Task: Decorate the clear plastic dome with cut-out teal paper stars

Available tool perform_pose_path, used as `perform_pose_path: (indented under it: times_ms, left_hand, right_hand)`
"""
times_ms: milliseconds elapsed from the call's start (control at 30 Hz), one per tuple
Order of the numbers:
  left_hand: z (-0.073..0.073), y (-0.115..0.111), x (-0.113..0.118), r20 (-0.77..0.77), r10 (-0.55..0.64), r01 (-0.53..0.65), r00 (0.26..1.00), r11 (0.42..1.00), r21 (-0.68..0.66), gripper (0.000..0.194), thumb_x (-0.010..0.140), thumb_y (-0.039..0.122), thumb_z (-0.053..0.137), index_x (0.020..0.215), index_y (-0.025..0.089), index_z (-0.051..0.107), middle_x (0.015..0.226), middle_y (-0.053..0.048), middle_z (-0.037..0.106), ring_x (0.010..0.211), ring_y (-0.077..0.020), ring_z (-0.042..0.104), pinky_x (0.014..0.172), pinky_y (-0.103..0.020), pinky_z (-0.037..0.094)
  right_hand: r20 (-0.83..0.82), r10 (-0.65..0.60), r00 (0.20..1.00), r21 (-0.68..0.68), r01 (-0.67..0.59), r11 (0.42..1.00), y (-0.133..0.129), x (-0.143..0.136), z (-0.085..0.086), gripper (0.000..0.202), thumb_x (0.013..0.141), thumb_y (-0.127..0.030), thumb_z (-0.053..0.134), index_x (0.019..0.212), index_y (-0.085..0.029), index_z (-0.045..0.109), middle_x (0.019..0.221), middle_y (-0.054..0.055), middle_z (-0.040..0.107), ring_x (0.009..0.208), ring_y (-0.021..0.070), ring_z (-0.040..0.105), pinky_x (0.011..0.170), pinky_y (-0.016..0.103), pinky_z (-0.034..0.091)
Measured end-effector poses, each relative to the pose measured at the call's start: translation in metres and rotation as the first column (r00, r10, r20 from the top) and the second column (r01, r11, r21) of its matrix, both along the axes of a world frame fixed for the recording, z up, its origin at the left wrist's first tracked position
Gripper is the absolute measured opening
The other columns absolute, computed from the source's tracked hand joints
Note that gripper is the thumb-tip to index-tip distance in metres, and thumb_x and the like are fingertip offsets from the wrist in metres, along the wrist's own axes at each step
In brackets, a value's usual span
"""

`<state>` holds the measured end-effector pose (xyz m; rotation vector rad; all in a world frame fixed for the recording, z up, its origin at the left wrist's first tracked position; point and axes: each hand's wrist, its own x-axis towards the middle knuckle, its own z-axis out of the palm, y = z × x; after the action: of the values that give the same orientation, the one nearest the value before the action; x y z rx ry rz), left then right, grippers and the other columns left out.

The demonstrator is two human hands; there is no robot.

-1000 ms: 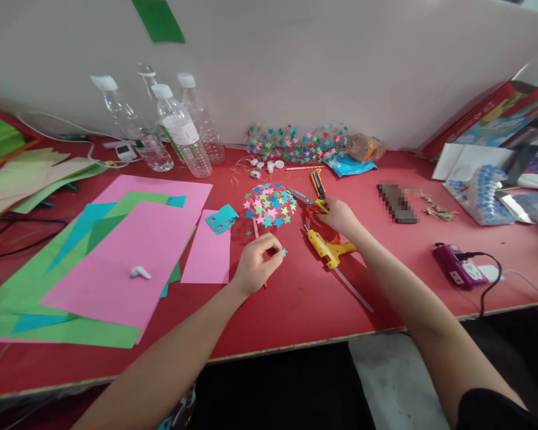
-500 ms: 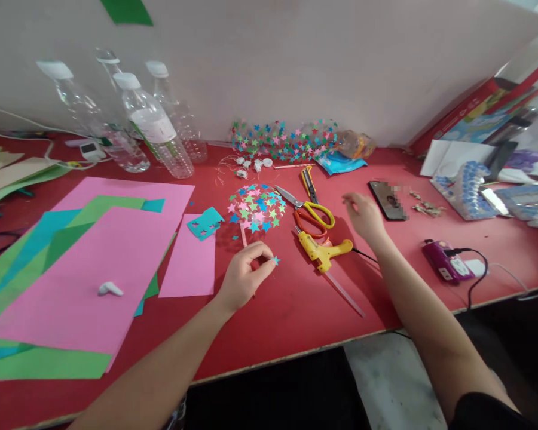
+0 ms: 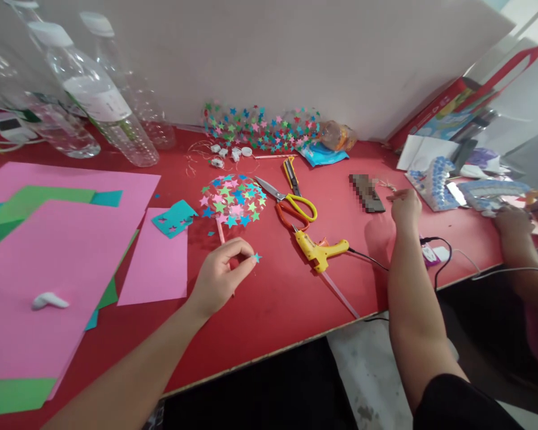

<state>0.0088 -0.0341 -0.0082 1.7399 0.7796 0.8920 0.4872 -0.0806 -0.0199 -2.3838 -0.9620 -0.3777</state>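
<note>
so, left hand (image 3: pixel 220 276) in fingertip pinch on blue star (image 3: pixel 257 257)

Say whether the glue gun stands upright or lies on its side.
On its side: the glue gun lies flat on the red table, handle pointing sideways.

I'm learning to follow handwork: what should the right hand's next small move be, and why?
Probably for the right hand to pinch one of the tan scraps: its fingertips are right by them, and the left hand pinches a small blue star. Whether the fingertips touch the scraps, I can't tell.
</note>
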Motion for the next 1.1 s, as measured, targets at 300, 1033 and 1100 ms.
perform_pose_path:
  times_ms: [300,1033,1100]
  left_hand:
    - [0.0,-0.004,-0.001,0.019,-0.021,0.021,1.0,1.0,-0.006,0.016,0.082,0.021,0.061,0.066,0.02,0.058,0.069,0.0,0.057,0.063,-0.0124,0.052,0.061,-0.025,0.045]
    - [-0.002,-0.004,0.0,-0.015,-0.033,0.032,0.999,0.999,-0.043,0.015,0.084,0.021,0.059,0.07,0.019,0.058,0.073,0.001,0.056,0.069,-0.0116,0.052,0.067,-0.025,0.044]
    - [-0.003,-0.004,0.0,-0.011,-0.031,0.031,0.999,0.998,-0.045,0.015,0.084,0.021,0.059,0.07,0.019,0.058,0.073,0.001,0.056,0.069,-0.0116,0.052,0.067,-0.025,0.044]
  right_hand:
    - [-0.094,-0.116,0.989,-0.014,0.116,0.993,-0.001,-0.019,-0.011,0.026,0.068,-0.011,0.043,0.082,-0.02,0.063,0.084,0.011,0.075,0.092,0.0266,0.066,0.081,0.035,0.047]
    - [-0.102,-0.068,0.992,-0.227,0.043,0.973,-0.001,-0.048,-0.013,0.078,0.074,-0.04,0.066,0.14,-0.011,0.034,0.144,0.027,0.04,0.13,0.0379,0.046,0.105,0.05,0.037]
    - [-0.088,-0.065,0.994,-0.252,0.041,0.967,0.001,-0.051,-0.01,0.079,0.076,-0.039,0.064,0.141,-0.008,0.032,0.145,0.029,0.038,0.132,0.0388,0.044,0.106,0.05,0.036]
